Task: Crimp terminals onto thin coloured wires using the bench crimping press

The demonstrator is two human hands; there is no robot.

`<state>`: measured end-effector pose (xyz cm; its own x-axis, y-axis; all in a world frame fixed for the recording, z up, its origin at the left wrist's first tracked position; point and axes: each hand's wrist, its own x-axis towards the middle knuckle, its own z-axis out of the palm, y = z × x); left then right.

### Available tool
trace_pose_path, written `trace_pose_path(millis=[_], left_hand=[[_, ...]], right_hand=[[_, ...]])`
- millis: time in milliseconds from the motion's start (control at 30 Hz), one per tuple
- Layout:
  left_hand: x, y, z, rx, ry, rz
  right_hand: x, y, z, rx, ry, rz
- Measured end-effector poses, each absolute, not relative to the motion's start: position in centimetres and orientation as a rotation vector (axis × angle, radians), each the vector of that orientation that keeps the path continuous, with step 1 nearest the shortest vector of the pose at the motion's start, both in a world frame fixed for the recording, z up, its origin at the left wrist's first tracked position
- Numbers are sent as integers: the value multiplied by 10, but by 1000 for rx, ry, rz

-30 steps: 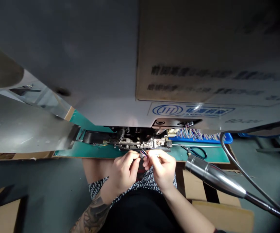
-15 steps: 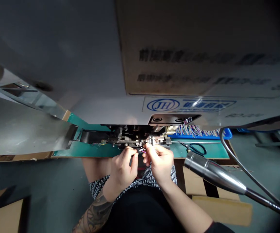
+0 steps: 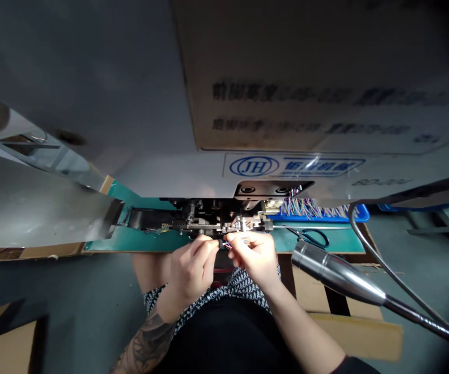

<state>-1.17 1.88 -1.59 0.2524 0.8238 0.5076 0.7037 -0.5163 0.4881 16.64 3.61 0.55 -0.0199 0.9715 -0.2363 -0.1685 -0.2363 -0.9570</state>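
My right hand [image 3: 253, 257] pinches a small bundle of thin coloured wires [image 3: 228, 244] between thumb and fingers, just in front of the machine's metal parts [image 3: 240, 225]. To its left, the fingers of my left hand [image 3: 195, 262] are closed, with the fingertips at a small dark piece [image 3: 221, 243] near the wire ends. Whether the left fingers grip that piece is too small to tell. Above both hands hangs the large grey machine body [image 3: 150, 130] with a blue logo.
A blue tray [image 3: 362, 213] of many coloured wires lies at the right on the green table [image 3: 146, 242]. Dark-handled scissors [image 3: 317, 238] rest near it. A metal lamp [image 3: 337, 272] on a flexible neck reaches in from the right. Cardboard [image 3: 358, 335] lies below.
My left thumb and fingers have come together, and both hands have moved slightly down from the metal parts, with the wires at the right fingertips. The view has shifted slightly.
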Motion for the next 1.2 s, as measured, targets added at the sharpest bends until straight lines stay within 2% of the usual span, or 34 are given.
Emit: trace_pose_path(millis=[233, 567, 833, 1000, 1200], left_hand=[[-10, 23, -8, 2260, 1418, 1076], [-13, 19, -3, 2155, 1343, 1001], [-17, 20, 2, 2188, 1352, 947], [-7, 20, -1, 2199, 1378, 1036], [4, 18, -9, 2261, 1453, 1142]], right_hand=[[165, 34, 1, -1260, -944, 1424], [176, 27, -10, -1175, -1205, 1154], [193, 28, -7, -1140, -1739, 630], [176, 25, -16, -1190, -1530, 474], [161, 28, -16, -1254, -1242, 534]])
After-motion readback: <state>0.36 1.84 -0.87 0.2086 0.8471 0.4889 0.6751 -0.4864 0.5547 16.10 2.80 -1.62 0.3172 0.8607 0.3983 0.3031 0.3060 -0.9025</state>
